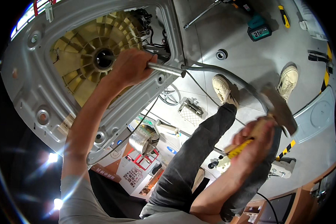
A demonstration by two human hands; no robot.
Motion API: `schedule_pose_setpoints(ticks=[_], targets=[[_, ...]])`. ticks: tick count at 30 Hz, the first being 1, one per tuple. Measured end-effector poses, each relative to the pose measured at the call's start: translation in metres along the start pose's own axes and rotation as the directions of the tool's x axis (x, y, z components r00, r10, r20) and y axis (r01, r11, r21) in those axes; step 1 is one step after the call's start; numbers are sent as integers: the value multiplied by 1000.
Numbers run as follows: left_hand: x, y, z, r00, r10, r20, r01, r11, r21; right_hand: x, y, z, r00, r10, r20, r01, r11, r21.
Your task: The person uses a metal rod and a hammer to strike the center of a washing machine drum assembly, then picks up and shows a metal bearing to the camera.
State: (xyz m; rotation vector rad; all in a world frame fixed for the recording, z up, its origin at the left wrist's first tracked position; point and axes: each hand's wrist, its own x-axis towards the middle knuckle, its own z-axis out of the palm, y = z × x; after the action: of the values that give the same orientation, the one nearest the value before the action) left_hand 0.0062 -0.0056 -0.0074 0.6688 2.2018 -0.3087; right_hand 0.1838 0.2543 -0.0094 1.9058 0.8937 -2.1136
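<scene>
My left hand (132, 67) is closed around a round metal rod (166, 70). One end of the rod reaches into the dark central hub (103, 59) of a yellowish ribbed plastic tub (78, 50), which sits inside a grey metal cabinet frame (58, 99). The other end points right, past the frame's edge. Lower right, my right hand (252, 147) grips a hammer (283, 110) by its wooden handle. Its steel head is up and away from the rod, blurred by motion. How deep the rod sits in the hub is hidden.
On the floor lie a ring-shaped bearing (221, 55), a cordless power tool (259, 31) and a yellow utility knife (284, 16). A grey hose (227, 71) runs from the cabinet toward the hammer. A spoked pulley wheel (170, 95) lies near the cabinet's edge. My shoes stand beyond.
</scene>
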Motion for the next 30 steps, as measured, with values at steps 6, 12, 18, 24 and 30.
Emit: schedule_pose_setpoints(ticks=[6, 12, 18, 24, 30], targets=[[8, -1, -5, 998, 62, 9, -62, 998, 28, -13, 8, 3, 990, -116, -84, 116, 993, -8], [-5, -19, 1, 993, -110, 44, 110, 994, 16, -21, 29, 40, 970, -7, 242, 40, 990, -133], [2, 3, -2, 998, 35, -54, -39, 997, -70, -13, -23, -6, 979, -154, -136, 133, 980, -146], [0, -9, -12, 999, 3, -49, -3, 1000, 1, -24, 56, 64, 814, -343, 469, 532, 763, -367], [-10, -6, 5, 973, 111, -202, -133, 986, -100, -17, 0, 20, 979, 50, 196, -30, 994, -107]])
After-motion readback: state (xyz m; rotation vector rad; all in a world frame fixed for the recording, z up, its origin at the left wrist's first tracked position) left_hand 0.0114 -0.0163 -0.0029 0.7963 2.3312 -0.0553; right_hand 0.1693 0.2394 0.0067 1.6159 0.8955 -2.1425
